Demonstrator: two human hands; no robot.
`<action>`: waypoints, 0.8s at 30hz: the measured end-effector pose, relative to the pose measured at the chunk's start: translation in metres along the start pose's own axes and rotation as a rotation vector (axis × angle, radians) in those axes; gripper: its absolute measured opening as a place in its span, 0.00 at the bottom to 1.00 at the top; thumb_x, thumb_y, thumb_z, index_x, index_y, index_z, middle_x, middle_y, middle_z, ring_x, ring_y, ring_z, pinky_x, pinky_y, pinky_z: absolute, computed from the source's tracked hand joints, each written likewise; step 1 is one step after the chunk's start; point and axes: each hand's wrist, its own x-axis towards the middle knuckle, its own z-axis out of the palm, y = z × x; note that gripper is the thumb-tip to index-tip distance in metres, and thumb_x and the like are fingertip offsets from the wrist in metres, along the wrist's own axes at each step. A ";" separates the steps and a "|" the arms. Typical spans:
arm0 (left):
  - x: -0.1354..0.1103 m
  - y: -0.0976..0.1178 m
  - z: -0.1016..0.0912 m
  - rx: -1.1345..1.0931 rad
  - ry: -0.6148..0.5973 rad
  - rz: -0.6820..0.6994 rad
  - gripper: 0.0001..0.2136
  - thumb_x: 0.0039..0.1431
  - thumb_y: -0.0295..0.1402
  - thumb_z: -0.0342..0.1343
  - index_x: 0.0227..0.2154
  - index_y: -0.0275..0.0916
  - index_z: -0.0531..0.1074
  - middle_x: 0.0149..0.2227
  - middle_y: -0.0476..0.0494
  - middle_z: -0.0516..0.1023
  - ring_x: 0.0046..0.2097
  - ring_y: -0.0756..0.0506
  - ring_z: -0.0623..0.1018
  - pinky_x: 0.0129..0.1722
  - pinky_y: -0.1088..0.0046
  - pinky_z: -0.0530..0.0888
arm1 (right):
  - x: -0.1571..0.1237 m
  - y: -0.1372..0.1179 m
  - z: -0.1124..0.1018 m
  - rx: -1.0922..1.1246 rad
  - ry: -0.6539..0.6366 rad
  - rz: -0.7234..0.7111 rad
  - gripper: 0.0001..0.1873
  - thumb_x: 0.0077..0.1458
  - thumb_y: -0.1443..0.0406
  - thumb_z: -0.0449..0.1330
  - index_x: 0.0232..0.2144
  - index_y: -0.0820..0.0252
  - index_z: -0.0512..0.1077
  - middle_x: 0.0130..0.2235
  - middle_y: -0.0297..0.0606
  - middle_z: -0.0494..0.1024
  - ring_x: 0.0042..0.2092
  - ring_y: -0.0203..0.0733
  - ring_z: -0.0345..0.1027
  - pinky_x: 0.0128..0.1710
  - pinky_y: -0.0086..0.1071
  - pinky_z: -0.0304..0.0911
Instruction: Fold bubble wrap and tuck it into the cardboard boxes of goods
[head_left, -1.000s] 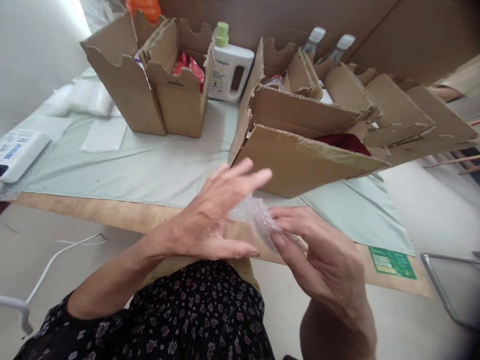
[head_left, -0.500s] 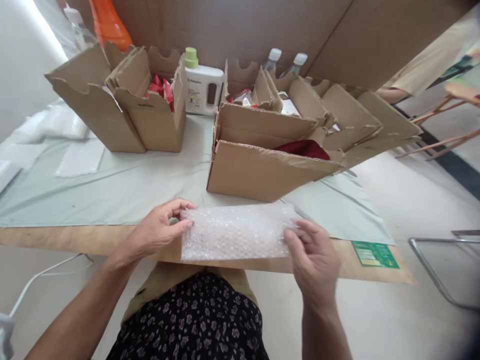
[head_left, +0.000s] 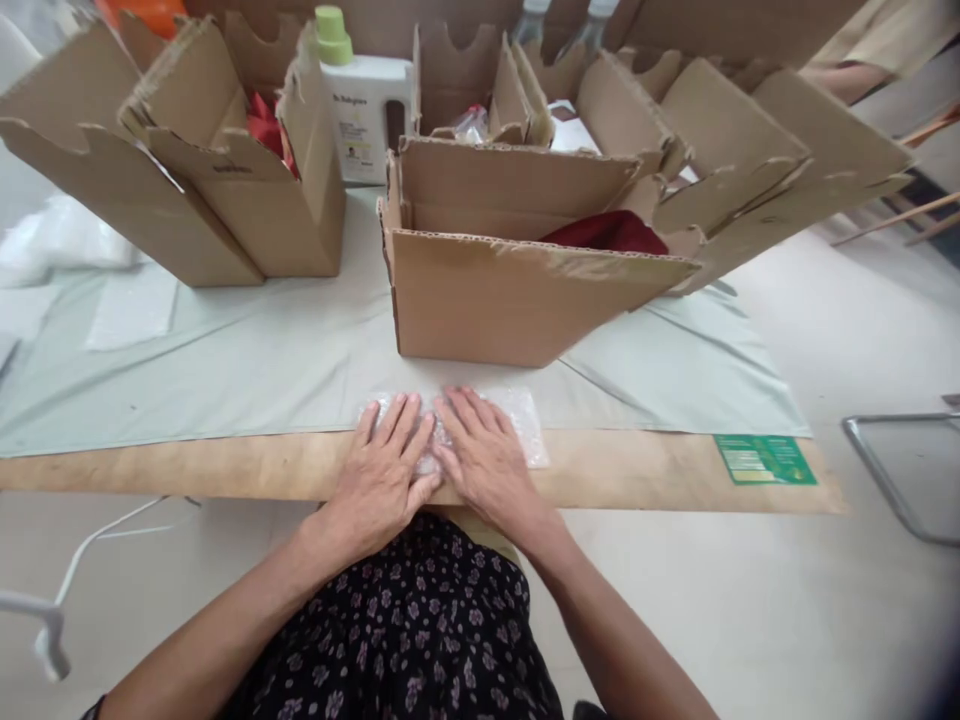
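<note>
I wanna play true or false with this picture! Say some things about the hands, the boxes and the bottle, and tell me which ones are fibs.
1. The left hand and the right hand are both on bubble wrap. True.
2. The right hand holds scissors. False: it rests palm-down on the bubble wrap.
3. A white bottle stands between cardboard boxes. True.
4. The bottle has a red top. False: it has a light green cap.
5. A green printed sheet lies to the right of both hands. True.
</note>
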 end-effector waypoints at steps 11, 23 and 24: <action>0.002 -0.020 -0.014 -0.126 0.092 -0.076 0.24 0.73 0.39 0.48 0.68 0.36 0.64 0.74 0.26 0.58 0.75 0.30 0.58 0.71 0.40 0.57 | -0.058 0.074 -0.023 -0.124 0.294 0.382 0.25 0.72 0.53 0.49 0.60 0.61 0.71 0.63 0.53 0.75 0.65 0.60 0.66 0.61 0.55 0.61; -0.025 -0.024 -0.039 -0.432 0.188 -0.307 0.17 0.64 0.37 0.58 0.54 0.41 0.76 0.37 0.43 0.82 0.39 0.40 0.82 0.43 0.61 0.79 | -0.009 0.045 -0.023 0.031 0.401 0.159 0.07 0.67 0.64 0.56 0.41 0.56 0.75 0.37 0.39 0.82 0.39 0.48 0.74 0.45 0.41 0.66; -0.034 -0.018 -0.043 -0.514 0.155 -0.337 0.23 0.64 0.37 0.60 0.61 0.43 0.72 0.34 0.47 0.81 0.35 0.43 0.81 0.38 0.65 0.79 | 0.001 0.043 -0.025 0.028 0.381 0.117 0.08 0.68 0.64 0.56 0.41 0.56 0.76 0.37 0.39 0.83 0.40 0.48 0.74 0.46 0.41 0.65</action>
